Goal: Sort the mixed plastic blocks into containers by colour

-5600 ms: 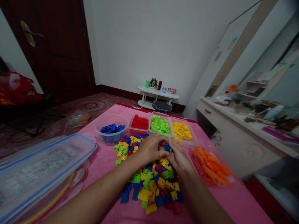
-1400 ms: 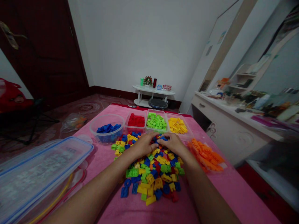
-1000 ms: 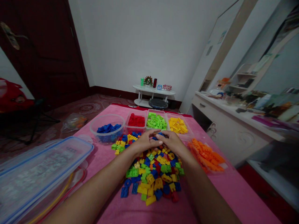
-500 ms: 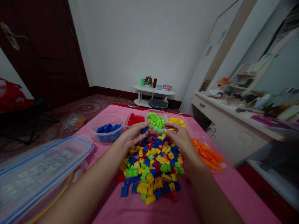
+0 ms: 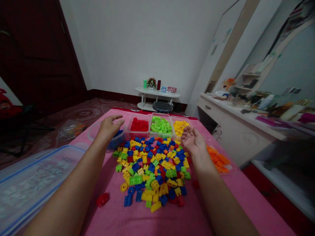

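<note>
A heap of mixed coloured toy bricks (image 5: 152,167) lies on the pink cloth (image 5: 236,200) in front of me. My left hand (image 5: 109,125) hovers with fingers spread over the round bowl of blue bricks (image 5: 118,139) and holds nothing that I can see. My right hand (image 5: 193,139) is raised palm up, fingers loosely apart and empty, beside the tub of yellow bricks (image 5: 179,126). Tubs of red bricks (image 5: 139,124) and green bricks (image 5: 160,124) stand between the two hands.
Orange bricks (image 5: 218,159) lie in a clear tray at the right. A big clear box with a blue-rimmed lid (image 5: 36,178) sits at the left. One red brick (image 5: 102,198) lies apart. A white dresser (image 5: 236,134) stands on the right, a small white table (image 5: 157,98) beyond.
Both hands left the middle of the heap and moved apart. The left went over the blue bowl and opened; the right turned palm up. The heap is spread wider, and the camera has turned a little.
</note>
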`<action>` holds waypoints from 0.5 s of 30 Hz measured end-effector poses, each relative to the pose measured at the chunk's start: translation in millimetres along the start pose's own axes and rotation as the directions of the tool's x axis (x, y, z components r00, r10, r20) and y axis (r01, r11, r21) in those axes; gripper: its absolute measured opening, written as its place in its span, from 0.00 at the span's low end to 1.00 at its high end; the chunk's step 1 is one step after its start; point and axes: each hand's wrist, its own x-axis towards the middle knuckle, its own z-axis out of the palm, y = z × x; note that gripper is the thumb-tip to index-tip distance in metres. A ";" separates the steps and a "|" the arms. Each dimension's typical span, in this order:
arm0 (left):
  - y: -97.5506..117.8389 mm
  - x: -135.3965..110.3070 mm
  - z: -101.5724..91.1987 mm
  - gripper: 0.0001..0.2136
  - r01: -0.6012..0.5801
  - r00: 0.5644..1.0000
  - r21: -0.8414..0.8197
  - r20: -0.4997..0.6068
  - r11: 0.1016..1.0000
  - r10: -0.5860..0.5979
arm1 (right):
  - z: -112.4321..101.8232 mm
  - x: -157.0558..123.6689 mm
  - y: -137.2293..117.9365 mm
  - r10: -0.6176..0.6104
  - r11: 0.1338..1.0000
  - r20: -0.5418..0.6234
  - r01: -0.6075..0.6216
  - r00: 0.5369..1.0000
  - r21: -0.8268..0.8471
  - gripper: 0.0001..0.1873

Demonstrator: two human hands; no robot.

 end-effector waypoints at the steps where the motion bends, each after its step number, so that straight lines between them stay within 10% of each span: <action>1: 3.4 -2.0 1.7 0.18 -0.026 1.000 0.026 0.010 0.999 0.025 | 2.5 -3.0 -5.2 0.015 0.999 -0.001 -0.015 1.000 0.045 0.12; 8: 51.7 -26.5 22.8 0.15 -0.207 0.976 -0.133 0.041 0.969 0.214 | -12.3 -11.8 -61.0 -0.090 0.993 -0.087 0.096 0.992 0.068 0.16; 15: 87.8 -53.1 21.6 0.15 -0.253 0.906 -0.242 0.279 0.937 0.317 | -102.6 -6.8 -89.1 -0.339 0.919 -0.427 0.198 0.838 -0.342 0.11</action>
